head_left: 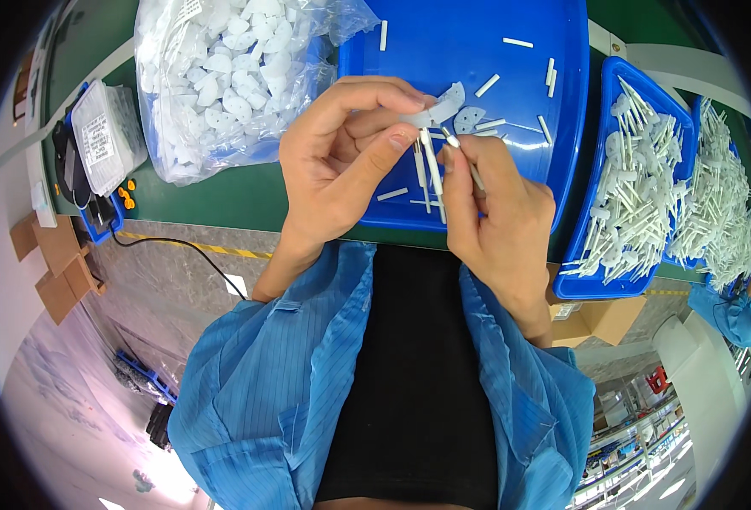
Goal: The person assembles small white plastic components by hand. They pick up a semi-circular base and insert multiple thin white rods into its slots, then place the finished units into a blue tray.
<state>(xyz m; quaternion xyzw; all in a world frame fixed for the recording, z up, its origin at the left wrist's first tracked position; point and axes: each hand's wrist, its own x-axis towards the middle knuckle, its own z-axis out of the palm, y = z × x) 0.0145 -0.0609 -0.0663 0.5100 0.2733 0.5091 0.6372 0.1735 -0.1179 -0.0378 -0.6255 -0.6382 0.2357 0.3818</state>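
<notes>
My left hand (335, 161) pinches a translucent white curved plastic piece (447, 102) between thumb and fingers above the blue tray (452, 51). Slim white rods (433, 170) point down from just below that piece; whether they are all fixed to it I cannot tell. Close by on the right, my right hand (503, 204) is closed on a short white rod (452, 144), its tip near the plastic piece. Another flat white piece with small holes (469, 119) lies just beyond my fingertips. Several loose white rods (488, 85) are scattered over the tray.
A clear bag of white plastic pieces (239, 76) lies at the left on the green table (231, 204). To the right, a blue bin (575, 285) is heaped with rod-and-plate pieces, with more heaped beside it (716, 200). A clear plastic box (108, 140) stands far left.
</notes>
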